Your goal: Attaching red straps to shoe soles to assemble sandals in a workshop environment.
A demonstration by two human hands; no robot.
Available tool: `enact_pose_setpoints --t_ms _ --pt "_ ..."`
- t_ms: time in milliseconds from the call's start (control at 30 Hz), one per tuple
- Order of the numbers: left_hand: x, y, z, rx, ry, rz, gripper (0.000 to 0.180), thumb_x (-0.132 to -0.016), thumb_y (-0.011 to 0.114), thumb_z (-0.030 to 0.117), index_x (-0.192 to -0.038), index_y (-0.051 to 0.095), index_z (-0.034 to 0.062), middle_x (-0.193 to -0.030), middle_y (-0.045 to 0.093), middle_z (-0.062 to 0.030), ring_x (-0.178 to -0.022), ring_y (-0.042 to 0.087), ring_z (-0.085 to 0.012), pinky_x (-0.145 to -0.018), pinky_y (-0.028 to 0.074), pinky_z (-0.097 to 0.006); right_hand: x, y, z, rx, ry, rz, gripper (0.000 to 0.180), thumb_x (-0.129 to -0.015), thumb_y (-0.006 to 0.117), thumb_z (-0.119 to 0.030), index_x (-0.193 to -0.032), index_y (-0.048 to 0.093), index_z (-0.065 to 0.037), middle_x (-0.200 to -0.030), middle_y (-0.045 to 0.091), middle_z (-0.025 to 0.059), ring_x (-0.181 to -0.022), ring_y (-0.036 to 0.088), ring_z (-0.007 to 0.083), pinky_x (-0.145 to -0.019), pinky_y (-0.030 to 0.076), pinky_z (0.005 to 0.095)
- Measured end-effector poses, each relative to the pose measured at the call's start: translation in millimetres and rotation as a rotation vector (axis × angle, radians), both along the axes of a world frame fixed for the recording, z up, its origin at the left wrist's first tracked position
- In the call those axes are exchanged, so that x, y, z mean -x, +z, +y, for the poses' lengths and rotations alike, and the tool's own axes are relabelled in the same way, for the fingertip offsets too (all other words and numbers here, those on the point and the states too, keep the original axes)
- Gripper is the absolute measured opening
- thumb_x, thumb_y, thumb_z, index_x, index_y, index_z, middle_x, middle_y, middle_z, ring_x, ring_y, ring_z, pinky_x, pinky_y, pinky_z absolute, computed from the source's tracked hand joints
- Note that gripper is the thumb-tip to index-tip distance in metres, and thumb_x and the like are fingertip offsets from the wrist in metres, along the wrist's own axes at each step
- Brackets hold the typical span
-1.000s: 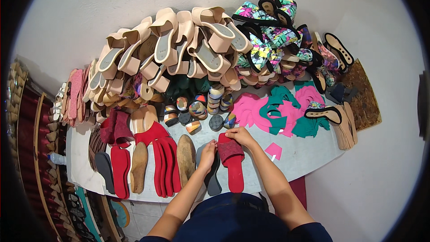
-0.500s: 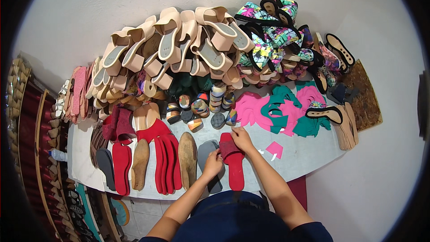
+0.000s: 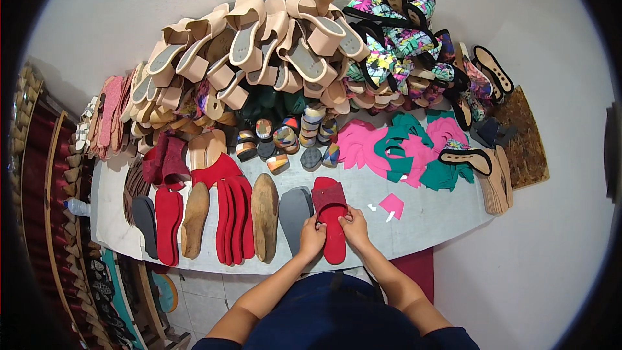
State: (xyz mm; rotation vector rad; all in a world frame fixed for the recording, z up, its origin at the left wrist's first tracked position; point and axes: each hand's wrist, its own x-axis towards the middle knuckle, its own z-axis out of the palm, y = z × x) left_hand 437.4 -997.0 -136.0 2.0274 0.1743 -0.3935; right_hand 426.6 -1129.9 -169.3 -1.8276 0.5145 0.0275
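Note:
Between my hands is a red slide sandal [image 3: 334,236] with a wide, darker red strap, toe pointing away from me. My left hand [image 3: 312,236] grips its left edge just below the strap. Opposite it, my right hand [image 3: 354,228] holds the right edge, thumb on top. Grey soles [image 3: 293,217] lie right beside the sandal, partly behind my left hand. Farther left come a wooden shoe last [image 3: 264,220], several red soles [image 3: 234,227], a second last [image 3: 195,220], another red sole [image 3: 169,227] and a dark grey sole [image 3: 144,223].
Beige heeled sandals [image 3: 246,45] and floral sandals [image 3: 408,42] are piled along the wall. Patterned heel blocks [image 3: 285,137] stand before them. Pink and green cut pieces [image 3: 402,149] spread at right, with a small pink scrap [image 3: 391,205] nearer. Dark red straps [image 3: 173,162] lie at left.
My right hand has come back from the sandal's toe to its right edge below the strap. My left hand has also shifted lower along the sandal. The whole view has shifted slightly.

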Motion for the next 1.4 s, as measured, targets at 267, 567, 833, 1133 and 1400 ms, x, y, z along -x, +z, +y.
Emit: enact_pose_setpoints --t_ms 267,567,833,1133,1400 --pt "-1 -2 5 0.061 -0.068 0.067 0.042 -0.078 0.052 0.009 -0.116 0.042 -0.0063 -0.099 0.049 -0.0154 -0.088 0.052 -0.0209 -0.077 0.041 -0.028 -7 22 -14 0.255 0.206 0.087 0.044 -0.071 0.059 -0.007 -0.111 0.047 0.006 -0.096 0.049 0.0141 -0.089 0.053 0.0221 -0.076 0.044 0.0273" --pt "-20 -11 6 0.518 -0.006 0.190 0.074 -0.066 0.038 -0.010 -0.132 0.006 -0.0013 -0.130 0.030 -0.0126 -0.087 0.047 -0.0147 -0.067 0.039 -0.021 -7 23 -6 0.172 0.159 0.015 0.046 -0.072 0.056 -0.006 -0.115 0.043 0.005 -0.101 0.048 0.0174 -0.091 0.052 0.0247 -0.077 0.044 0.0284" --pt "-9 -8 15 0.738 0.035 0.251 0.071 -0.068 0.037 -0.008 -0.132 0.009 -0.0003 -0.130 0.030 -0.0095 -0.084 0.043 -0.0096 -0.061 0.036 -0.018 -3 -7 -10 -0.011 0.083 0.034 0.048 -0.073 0.056 -0.007 -0.116 0.041 0.006 -0.099 0.051 0.0188 -0.086 0.055 0.0235 -0.072 0.045 0.0289" --pt "56 -16 12 0.015 -0.213 0.189 0.055 -0.069 0.064 0.035 -0.099 0.050 -0.0090 -0.086 0.056 -0.0175 -0.074 0.055 -0.0214 -0.067 0.044 -0.029 22 19 2 -0.455 0.023 0.266 0.043 -0.077 0.057 -0.007 -0.113 0.040 0.009 -0.083 0.057 0.0111 -0.072 0.055 0.0131 -0.063 0.045 0.0230" --pt "68 -7 -4 0.033 -0.153 0.153 0.053 -0.069 0.064 0.026 -0.101 0.046 -0.0115 -0.090 0.054 -0.0236 -0.098 0.044 -0.0318 -0.085 0.036 -0.037 44 20 19 -0.586 -0.098 0.228 0.038 -0.077 0.055 -0.002 -0.111 0.040 0.007 -0.093 0.057 0.0142 -0.081 0.056 0.0180 -0.072 0.046 0.0276"
